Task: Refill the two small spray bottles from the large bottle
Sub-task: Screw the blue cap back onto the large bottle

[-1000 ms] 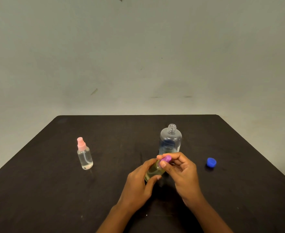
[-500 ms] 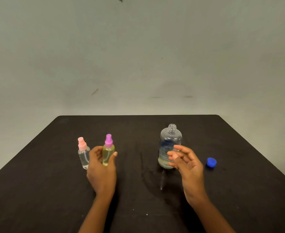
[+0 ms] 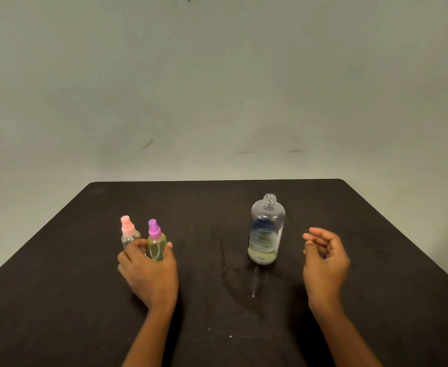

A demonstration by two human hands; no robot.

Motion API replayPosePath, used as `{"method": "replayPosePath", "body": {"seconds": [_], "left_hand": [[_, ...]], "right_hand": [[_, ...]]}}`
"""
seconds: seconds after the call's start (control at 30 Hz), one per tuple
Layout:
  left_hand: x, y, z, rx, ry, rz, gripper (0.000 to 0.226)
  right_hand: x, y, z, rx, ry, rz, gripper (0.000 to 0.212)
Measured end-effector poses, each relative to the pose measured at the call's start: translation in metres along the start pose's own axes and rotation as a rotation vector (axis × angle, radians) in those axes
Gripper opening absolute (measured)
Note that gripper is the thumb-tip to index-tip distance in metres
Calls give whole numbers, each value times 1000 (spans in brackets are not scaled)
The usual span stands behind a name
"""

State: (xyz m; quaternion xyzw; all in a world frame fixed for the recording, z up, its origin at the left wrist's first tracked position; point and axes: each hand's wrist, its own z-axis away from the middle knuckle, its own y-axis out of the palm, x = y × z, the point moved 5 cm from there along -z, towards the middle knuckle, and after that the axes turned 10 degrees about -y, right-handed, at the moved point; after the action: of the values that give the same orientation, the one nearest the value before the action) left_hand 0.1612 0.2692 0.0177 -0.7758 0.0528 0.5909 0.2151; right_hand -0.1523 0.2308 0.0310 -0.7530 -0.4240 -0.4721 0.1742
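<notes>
three bottles on a dark desk point(image 3: 58, 274), pale wall point(image 3: 217, 88) behind.

left hand point(image 3: 148, 274): wrapped round the lower part of the purple-capped spray bottle point(image 3: 156, 246). thumb on the bottle's right side, the other fingers point(image 3: 138, 243) curled round its left. bottle upright, cap on, yellowish liquid filling most of the body. base hidden behind the hand; cannot tell if it sits on the desk or hangs just above it.

pink-capped spray bottle point(image 3: 128, 231): upright on the desk just beside the purple-capped one, on its left and slightly farther back. cap on, clear body. lower part covered by the left hand's fingers, so liquid level not readable. cannot tell whether the fingers touch it.

large bottle point(image 3: 266, 229): upright near the middle of the desk, right of the two small ones and well apart from them. neck open, threads bare. clear plastic with a blue-printed label. shallow layer of pale yellow liquid at the bottom.

right hand point(image 3: 324, 263): raised over the desk to the right of the large bottle, apart from it. fingers loosely curled, relaxed, palm turned left, holding nothing. slightly blurred.

desk surface: faint wet sheen point(image 3: 254, 287) in front of the large bottle's base. a few small pale specks point(image 3: 230, 336) near the front edge.
</notes>
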Motion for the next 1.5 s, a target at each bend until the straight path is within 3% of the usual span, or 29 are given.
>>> {"method": "replayPosePath", "body": {"seconds": [0.2,0.37,0.5,0.63,0.83,0.93,1.0,1.1,1.17,1.27,1.4,1.5], "left_hand": [[-5,-1,4,-67,-30,-44,71],[-26,5,38,-39,302,60,72],[-41,28,76,200,449,112,78],[-55,54,105,473,399,155,101],[-84,94,116,836,276,227,116],[-88,110,114,916,212,171,112],[-88,115,115,934,215,162,90],[-85,113,118,902,221,191,66],[-82,107,120,899,219,214,65],[-75,94,120,931,232,226,67],[-61,69,113,929,261,238,70],[-51,56,108,900,266,258,73]], "right_hand": [[-6,-17,-8,21,72,512,35],[-13,-14,-10,268,217,727,62],[-22,-9,-6,419,253,779,63],[-24,-8,-6,417,225,779,57],[-29,-9,-11,379,174,825,47],[-32,-8,-14,372,172,819,39],[-32,-7,-14,374,147,818,36],[-22,-3,-11,298,22,568,38],[-11,-1,-6,209,-10,253,41],[2,4,0,138,-38,-31,40],[17,11,5,114,-54,-204,30],[31,20,2,197,-59,-257,27]]}}
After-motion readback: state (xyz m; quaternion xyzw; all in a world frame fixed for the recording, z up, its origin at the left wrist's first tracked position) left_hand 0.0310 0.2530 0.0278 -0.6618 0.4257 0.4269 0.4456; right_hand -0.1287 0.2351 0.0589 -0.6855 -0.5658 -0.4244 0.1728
